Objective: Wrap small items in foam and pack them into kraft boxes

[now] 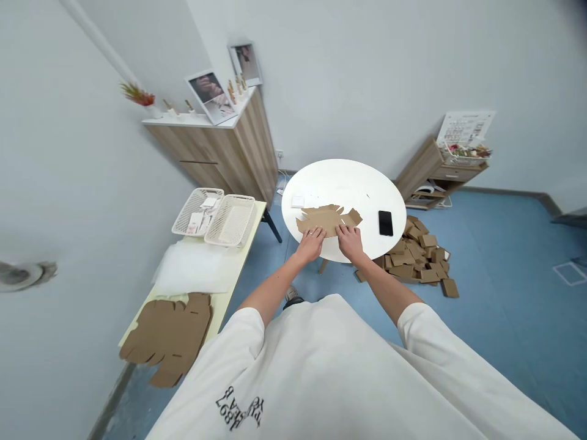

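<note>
A flat brown cardboard box blank [324, 220] with cut flaps lies on a round white table [339, 177]; its right end flap is bent up. My left hand [312, 242] holds the blank's near edge towards the left, with fingers bent over it and a ring on one finger. Closed on that same edge farther right is my right hand [349, 240]. My thumbs are mostly hidden. To the right of the blank rests a black phone [386, 223]. Behind its left part is a small white item [298, 201].
A pile of small cardboard boxes [415, 256] lies on the floor at right. On the left side table [223, 315] are white baskets [230, 221], white foam sheets [192, 269] and a stack of flat blanks [169, 333]. A wooden cabinet [254, 146] and a low shelf [426, 160] stand by the wall.
</note>
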The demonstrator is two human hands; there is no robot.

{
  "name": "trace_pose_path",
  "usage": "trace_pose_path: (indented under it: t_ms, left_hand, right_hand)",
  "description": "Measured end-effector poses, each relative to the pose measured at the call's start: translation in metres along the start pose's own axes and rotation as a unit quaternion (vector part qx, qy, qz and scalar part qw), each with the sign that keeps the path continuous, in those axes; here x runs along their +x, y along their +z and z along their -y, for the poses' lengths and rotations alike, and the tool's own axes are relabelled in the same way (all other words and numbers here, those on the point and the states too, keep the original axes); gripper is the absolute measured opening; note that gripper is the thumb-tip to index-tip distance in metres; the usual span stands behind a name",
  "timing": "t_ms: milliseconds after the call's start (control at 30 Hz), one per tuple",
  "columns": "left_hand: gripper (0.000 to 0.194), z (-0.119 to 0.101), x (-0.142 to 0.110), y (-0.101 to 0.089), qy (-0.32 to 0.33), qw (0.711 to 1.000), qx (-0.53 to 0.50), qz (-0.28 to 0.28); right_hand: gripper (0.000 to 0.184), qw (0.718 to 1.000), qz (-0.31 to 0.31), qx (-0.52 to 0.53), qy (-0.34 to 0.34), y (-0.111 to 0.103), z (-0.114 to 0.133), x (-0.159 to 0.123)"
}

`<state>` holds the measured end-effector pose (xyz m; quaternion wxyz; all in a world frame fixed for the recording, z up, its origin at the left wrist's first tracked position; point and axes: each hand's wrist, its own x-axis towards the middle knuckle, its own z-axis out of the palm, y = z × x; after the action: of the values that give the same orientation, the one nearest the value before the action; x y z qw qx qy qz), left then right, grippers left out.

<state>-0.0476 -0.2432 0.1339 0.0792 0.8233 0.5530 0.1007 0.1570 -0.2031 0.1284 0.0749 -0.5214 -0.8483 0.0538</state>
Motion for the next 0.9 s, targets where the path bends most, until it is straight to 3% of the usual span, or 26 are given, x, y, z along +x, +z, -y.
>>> trace_pose_path:
  t_ms: [267,667,900]
  left_hand:
    - [0.046,0.013,0.059,0.041,0.045,0.997,-0.033,0.062]
    - [0.04,0.101,0.157,0.074,0.061,0.987,-0.055,0.14]
    - [0.042,0.128,0.18,0.1,0.038,0.977,-0.068,0.2]
  right_hand:
    - [0.056,0.997,0.042,-0.011,0.062,0.028,-0.042,0.009]
    - [0.048,0.986,0.131,-0.024,0.103,0.072,-0.069,0.116]
    - [0.046,0.977,0.181,-0.026,0.114,0.094,-0.079,0.138]
